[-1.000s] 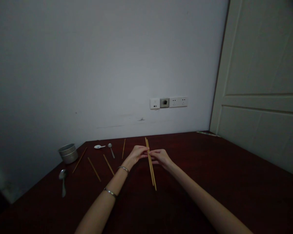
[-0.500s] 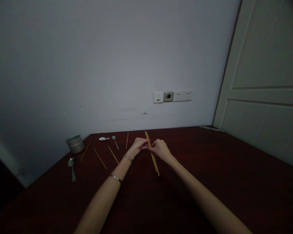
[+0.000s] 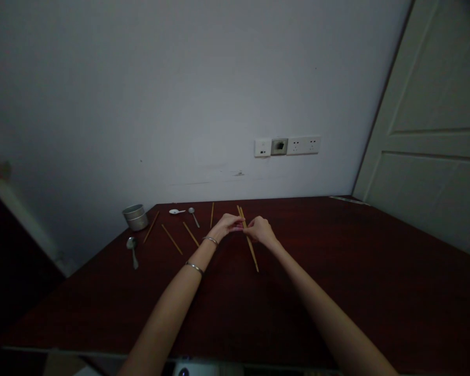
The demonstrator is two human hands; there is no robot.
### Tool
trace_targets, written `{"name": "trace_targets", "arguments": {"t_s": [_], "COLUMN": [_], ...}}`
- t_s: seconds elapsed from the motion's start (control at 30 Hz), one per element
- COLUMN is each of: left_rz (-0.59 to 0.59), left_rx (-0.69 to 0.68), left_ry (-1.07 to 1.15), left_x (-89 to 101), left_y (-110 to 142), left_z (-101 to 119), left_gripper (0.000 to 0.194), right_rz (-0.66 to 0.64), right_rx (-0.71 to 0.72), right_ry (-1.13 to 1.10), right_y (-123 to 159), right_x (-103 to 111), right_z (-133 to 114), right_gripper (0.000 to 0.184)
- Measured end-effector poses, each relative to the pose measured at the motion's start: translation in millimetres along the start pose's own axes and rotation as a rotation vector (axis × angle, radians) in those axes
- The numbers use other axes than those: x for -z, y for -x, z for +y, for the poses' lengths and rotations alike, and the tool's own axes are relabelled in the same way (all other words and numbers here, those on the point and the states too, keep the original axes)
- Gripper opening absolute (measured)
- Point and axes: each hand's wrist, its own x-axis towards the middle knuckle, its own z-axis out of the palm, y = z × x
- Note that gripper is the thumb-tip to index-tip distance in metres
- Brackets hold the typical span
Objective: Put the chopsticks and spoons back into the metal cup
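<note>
Both my hands meet over a pair of wooden chopsticks (image 3: 253, 253) held together on the dark red table (image 3: 337, 261). My left hand (image 3: 227, 225), with two bangles on its arm, pinches the pair from the left near its far end. From the right, my right hand (image 3: 259, 229) closes its fingers on the same pair. The chopsticks run from beyond the hands toward me, with their near tips by the table.
Several single chopsticks (image 3: 171, 239) lie loose left of my hands. A metal cup (image 3: 135, 216) stands at the table's far left corner, with a large spoon (image 3: 132, 249) before it. A white spoon (image 3: 176, 211) and a small metal spoon (image 3: 193, 215) lie by the wall. A door (image 3: 434, 130) is at right.
The view has tilted down and shifted, so more of the table's near edge shows. My hands stay together on the chopstick pair, which looks drawn slightly closer in the grip.
</note>
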Motion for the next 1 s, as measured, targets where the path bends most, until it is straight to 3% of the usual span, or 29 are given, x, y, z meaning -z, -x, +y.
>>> {"name": "trace_targets", "arguments": {"t_s": [0.27,0.43,0.83,1.0], "left_rz": [-0.040,-0.106,-0.165,-0.163], "left_rx": [0.038,0.090,0.110,0.081], "left_ry": [-0.092,-0.293,-0.813,-0.800], "left_x": [4.7,10.6,11.2,13.2], "left_y": [2.8,3.7,10.6,16.1], "left_z": [-4.9,-10.0,-8.1,-7.1], "left_gripper": [0.010,0.013,0.023,0.022], "right_rz": [-0.011,-0.017,-0.057,-0.047], "right_rx": [0.003,-0.030,0.066,0.106], "right_ry": [0.024,0.102,0.232,0.239], "right_y": [9.6,15.7,37.9,43.9], "right_x": [-6.9,-16.8,-29.7,-28.3], "right_z": [-1.1,-6.1,-16.7,-19.3], "right_gripper": [0.023,0.033,0.028,0.028]}}
